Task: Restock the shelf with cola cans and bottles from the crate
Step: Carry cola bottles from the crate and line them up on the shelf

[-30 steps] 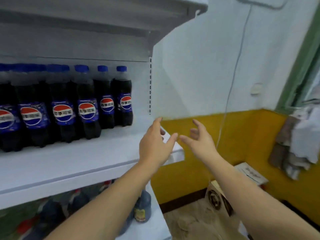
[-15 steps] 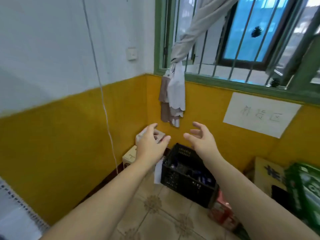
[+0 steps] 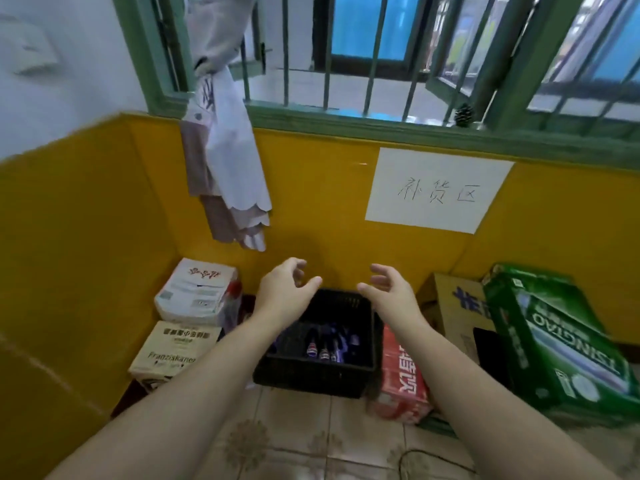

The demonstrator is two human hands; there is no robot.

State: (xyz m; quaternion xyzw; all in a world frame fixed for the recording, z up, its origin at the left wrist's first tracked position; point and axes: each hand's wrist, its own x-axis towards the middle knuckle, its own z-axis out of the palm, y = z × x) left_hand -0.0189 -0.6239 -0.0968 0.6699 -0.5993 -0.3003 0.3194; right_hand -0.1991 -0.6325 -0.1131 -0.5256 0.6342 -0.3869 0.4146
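Note:
A black plastic crate [image 3: 311,377] stands on the tiled floor against the yellow wall, below both of my outstretched arms. Inside it lie several cola bottles [image 3: 323,349] with red, white and blue labels. My left hand [image 3: 285,292] hovers above the crate's far left corner, fingers spread and empty. Over the far right corner my right hand [image 3: 389,292] is held the same way, palm inward, holding nothing. The shelf is out of view.
Left of the crate two cartons are stacked, a white one [image 3: 197,292] on a beige one [image 3: 173,351]. To the right are a red pack [image 3: 403,374], a brown box [image 3: 457,313] and a green beer case [image 3: 561,341]. A tied curtain [image 3: 225,157] hangs above.
My view has swung from the shelf of cola bottles round to the corner under the window. The crate is now centred beneath my hands, which stay open and empty.

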